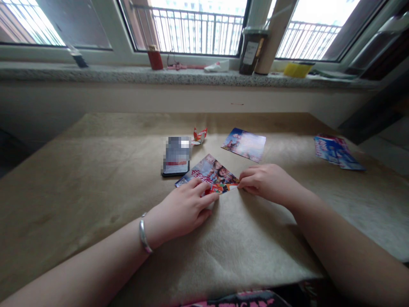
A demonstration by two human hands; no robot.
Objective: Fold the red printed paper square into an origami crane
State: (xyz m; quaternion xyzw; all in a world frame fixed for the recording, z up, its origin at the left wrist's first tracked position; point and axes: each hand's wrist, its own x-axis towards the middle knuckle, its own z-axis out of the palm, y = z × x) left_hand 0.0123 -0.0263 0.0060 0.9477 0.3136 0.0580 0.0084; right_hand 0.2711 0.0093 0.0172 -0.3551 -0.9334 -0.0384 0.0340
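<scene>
Head view: a glossy blue-and-red printed paper sheet [211, 168] lies just right of the dark rectangular phone [176, 164]; the left hand [183, 209] rests slightly spread fingers on it, the right hand [265, 183] seemingly pinching the corner farthest from the phone. Steady left-hand pressure should keep any crease straight.

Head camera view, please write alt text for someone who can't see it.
The left hand lies on a colourful printed paper on a tan table; the right hand touches its right corner. Just beyond are a blurred phone-like device, a small red folded paper and another printed sheet, with overlapping printed sheets off to the right.
</scene>
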